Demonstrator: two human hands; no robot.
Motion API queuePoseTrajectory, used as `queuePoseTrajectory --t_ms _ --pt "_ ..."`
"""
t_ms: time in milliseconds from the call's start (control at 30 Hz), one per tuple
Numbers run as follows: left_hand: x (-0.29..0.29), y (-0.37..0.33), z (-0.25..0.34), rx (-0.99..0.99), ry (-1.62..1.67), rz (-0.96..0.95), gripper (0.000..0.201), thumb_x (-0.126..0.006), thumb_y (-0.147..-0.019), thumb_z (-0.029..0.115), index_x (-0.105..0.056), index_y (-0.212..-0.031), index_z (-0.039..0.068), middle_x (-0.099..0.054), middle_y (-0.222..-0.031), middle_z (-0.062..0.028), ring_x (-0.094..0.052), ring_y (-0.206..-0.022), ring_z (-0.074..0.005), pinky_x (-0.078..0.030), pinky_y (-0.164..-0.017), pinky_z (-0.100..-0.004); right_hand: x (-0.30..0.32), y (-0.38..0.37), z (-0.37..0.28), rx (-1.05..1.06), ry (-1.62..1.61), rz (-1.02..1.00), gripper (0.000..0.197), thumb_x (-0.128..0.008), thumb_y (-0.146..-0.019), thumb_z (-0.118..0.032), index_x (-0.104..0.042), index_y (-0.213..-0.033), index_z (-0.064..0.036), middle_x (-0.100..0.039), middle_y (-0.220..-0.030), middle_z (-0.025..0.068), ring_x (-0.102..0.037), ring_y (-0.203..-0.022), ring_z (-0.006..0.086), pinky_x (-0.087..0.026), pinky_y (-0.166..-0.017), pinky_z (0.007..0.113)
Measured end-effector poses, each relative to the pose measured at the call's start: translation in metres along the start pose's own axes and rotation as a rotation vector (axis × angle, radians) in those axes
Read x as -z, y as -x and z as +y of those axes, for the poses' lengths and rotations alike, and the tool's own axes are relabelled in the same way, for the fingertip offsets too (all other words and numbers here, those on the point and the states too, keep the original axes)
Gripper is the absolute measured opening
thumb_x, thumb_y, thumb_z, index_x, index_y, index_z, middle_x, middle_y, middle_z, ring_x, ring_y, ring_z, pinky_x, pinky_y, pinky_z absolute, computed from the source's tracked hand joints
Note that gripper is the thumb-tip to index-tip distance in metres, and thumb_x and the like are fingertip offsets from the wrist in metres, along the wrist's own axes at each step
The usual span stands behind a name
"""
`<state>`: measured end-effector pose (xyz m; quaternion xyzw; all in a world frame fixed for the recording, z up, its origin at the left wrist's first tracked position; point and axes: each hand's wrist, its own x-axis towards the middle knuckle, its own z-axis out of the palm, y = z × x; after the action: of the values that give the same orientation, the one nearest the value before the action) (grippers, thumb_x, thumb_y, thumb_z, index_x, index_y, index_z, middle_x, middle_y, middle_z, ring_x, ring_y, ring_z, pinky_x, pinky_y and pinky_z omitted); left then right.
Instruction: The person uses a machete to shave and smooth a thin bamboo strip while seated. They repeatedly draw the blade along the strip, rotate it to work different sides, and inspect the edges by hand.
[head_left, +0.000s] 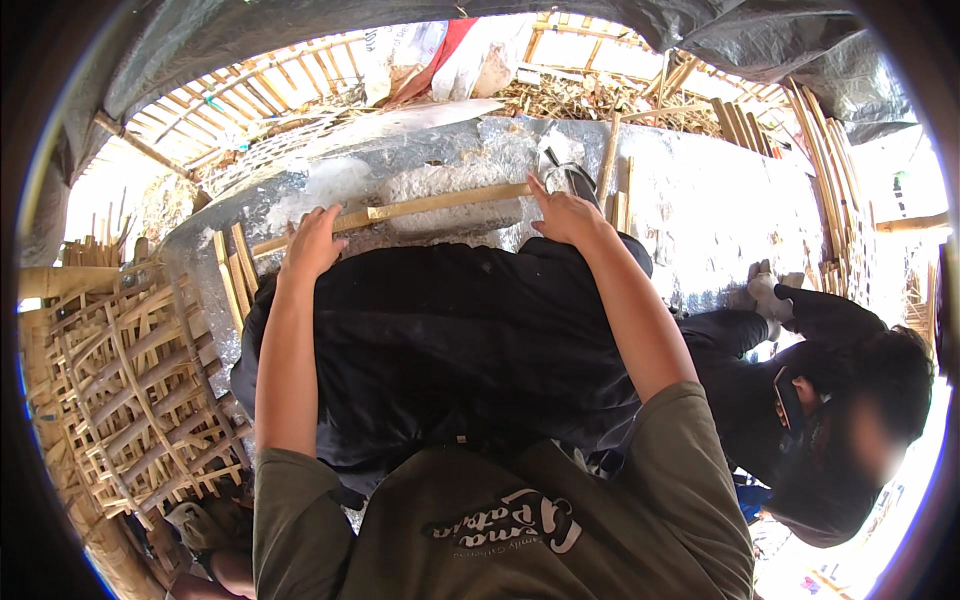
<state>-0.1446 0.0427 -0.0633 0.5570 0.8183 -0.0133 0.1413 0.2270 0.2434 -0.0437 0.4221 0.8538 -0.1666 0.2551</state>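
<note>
A long, narrow bamboo strip (450, 201) stretches from left to right beyond my knees, with a small step along its length. Around its left part, my left hand (316, 243) is closed, thumb on the near side and fingers on the far side. My right hand (568, 214) holds the strip's right end, its index finger against the tip; part of that grip is hidden. Just past my right hand lies a dark-handled tool (572, 178), partly covered, its kind unclear. Under the strip is a pale, rough slab (455, 222).
Short bamboo slats (232, 272) lie by my left knee. A woven bamboo lattice (130, 390) stands at left. On the right, a person in dark clothes (790, 400) sits close by. Bamboo poles (825, 180) lean behind, and cut scraps (590, 100) pile up at the back.
</note>
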Motion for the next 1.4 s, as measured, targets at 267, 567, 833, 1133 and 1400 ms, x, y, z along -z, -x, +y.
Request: queuePoseTrajectory --t_ms 267,567,833,1133,1400 --pt "-0.005 -0.007 -0.006 -0.027 0.059 -0.021 0.066 -0.078 -0.086 0.022 -0.048 -0.145 0.019 -0.055 -0.14 -0.0092 -0.049 -0.135 -0.0312 -0.027 -0.117 -0.065 0.0 -0.003 0.004 0.012 -0.006 0.009 0.094 -0.064 -0.096 -0.04 -0.002 -0.163 -0.0183 -0.066 -0.123 0.0272 -0.063 -0.118 0.0402 -0.05 -0.102 0.048" --pt "0.014 0.004 -0.009 -0.018 0.155 -0.014 0.07 -0.08 -0.084 0.028 -0.049 -0.146 0.017 -0.052 -0.145 -0.0158 -0.046 -0.138 -0.0345 -0.032 -0.117 -0.0577 -0.014 -0.014 0.016 0.064 -0.033 0.07 0.095 -0.068 -0.091 -0.034 -0.008 -0.163 -0.0169 -0.069 -0.114 0.0287 -0.066 -0.111 0.0426 -0.052 -0.098 0.05" --pt "0.068 0.078 -0.137 0.337 0.725 0.357 0.059 -0.07 -0.093 0.045 -0.058 -0.137 0.008 -0.069 -0.124 -0.0203 -0.068 -0.114 -0.0294 -0.054 -0.095 -0.0408 -0.011 -0.013 0.012 0.079 0.004 0.053 0.098 -0.069 -0.092 -0.034 -0.003 -0.163 -0.0176 -0.068 -0.116 0.0307 -0.065 -0.113 0.0444 -0.05 -0.101 0.05" --pt "-0.107 0.21 -0.218 0.773 0.224 0.409 0.041 -0.073 -0.086 0.032 -0.068 -0.113 0.001 -0.073 -0.1 -0.0222 -0.069 -0.099 -0.0402 -0.055 -0.084 -0.0486 -0.016 -0.017 0.023 0.102 -0.029 0.118 0.094 -0.07 -0.092 -0.032 -0.009 -0.163 -0.0187 -0.068 -0.116 0.0297 -0.064 -0.112 0.0449 -0.05 -0.1 0.051" --pt "-0.156 0.218 -0.241 0.811 0.39 0.346 0.037 -0.073 -0.084 0.029 -0.07 -0.111 0.005 -0.073 -0.106 -0.0221 -0.07 -0.102 -0.0397 -0.054 -0.085 -0.0462 -0.017 -0.02 0.025 0.119 -0.032 0.156 0.093 -0.072 -0.091 -0.029 -0.012 -0.162 -0.0188 -0.069 -0.11 0.0292 -0.066 -0.108 0.0453 -0.051 -0.098 0.051"
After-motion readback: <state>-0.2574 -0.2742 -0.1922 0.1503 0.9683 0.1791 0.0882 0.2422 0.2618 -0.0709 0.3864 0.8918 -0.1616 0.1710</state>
